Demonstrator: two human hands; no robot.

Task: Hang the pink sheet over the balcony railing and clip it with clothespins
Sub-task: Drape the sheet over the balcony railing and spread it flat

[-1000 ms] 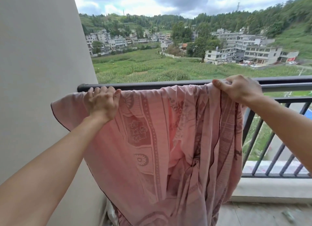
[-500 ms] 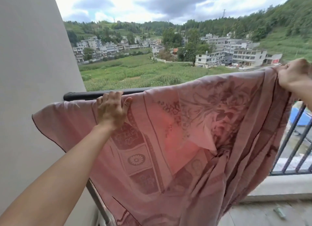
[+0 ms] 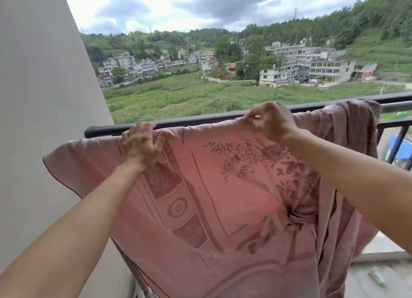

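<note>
Left hand (image 3: 140, 146) grips the top edge of the pink patterned fabric sheet (image 3: 223, 197). The fingers are curled over the edge at the rail and the thumb is spread out on the near face of the cloth. Right hand (image 3: 270, 121) pinches the same top edge further right, thumb and fingertips closed tight on a small fold of cloth, knuckles up, just in front of the rail. The hands are apart, with a taut stretch of sheet edge between them. Both forearms are bare and come in from the bottom corners of the view.

The sheet hangs against the dark round metal balcony railing (image 3: 200, 120), its top edge level with the top bar. The main panel drops down on the near side. It has darker rose printing: a border band with a round flower medallion on the left and a leafy floral spray in the middle. The cloth puckers into a gathered knot low right of centre. The sheet's left corner sticks out free past the left hand, toward the plain grey wall (image 3: 44, 97). The right end is bunched and draped over the top bar, falling in long folds.

The railing's top bar ends at the wall on the left. The dark vertical bars (image 3: 399, 141) show to the right of the sheet, with something blue and blurred behind them. The pale balcony floor (image 3: 390, 286) is at lower right, with a small blurred object on it that I can't identify.

Beyond the rail are a green field (image 3: 189, 95), white multi-storey buildings (image 3: 312, 66), wooded hills and a cloudy sky.
</note>
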